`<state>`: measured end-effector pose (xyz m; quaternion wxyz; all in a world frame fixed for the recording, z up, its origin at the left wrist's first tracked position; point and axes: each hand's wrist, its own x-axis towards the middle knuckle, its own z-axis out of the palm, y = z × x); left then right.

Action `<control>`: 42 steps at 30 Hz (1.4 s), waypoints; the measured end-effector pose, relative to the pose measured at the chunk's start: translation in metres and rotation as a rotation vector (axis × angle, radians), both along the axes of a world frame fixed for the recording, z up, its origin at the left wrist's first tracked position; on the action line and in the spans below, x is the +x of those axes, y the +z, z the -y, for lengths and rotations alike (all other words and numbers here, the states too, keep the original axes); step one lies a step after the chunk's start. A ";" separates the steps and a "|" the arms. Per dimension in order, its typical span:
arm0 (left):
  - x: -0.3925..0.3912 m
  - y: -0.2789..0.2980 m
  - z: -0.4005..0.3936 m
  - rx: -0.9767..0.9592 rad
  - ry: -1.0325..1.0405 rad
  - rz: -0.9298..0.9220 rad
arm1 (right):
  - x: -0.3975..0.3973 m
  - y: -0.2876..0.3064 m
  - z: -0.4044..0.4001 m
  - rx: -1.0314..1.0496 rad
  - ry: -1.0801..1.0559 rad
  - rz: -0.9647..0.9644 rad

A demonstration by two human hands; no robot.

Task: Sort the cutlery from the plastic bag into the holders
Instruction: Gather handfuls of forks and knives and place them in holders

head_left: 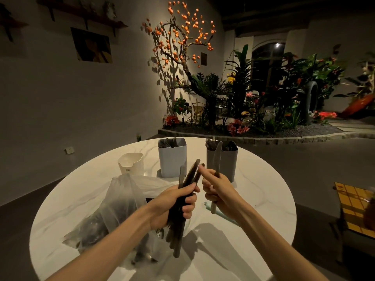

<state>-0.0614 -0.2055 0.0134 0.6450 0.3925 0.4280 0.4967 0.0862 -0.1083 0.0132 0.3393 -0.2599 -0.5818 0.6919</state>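
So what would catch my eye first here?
Probably the lit tree with orange fruit against the far wall. Nearer, on the round white table, the left hand grips a bundle of dark cutlery and the right hand holds a knife, in front of three holders.

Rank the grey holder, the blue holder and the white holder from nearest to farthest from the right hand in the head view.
From the right hand:
1. Grey holder, just behind the hand, right side of the table.
2. Blue holder, to the hand's left, mid-table.
3. White holder, farthest left, behind the plastic bag.
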 end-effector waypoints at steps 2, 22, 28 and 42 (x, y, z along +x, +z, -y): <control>-0.003 -0.001 -0.002 0.010 0.067 -0.007 | 0.001 0.000 -0.005 -0.075 -0.063 -0.023; -0.027 0.016 -0.043 0.109 0.267 -0.068 | -0.016 0.025 -0.051 0.321 -0.106 0.132; -0.022 0.018 -0.038 0.132 0.225 -0.155 | -0.029 0.023 -0.042 0.296 -0.037 0.088; -0.026 0.020 -0.026 0.024 0.264 -0.119 | -0.014 0.032 -0.048 0.101 -0.174 -0.048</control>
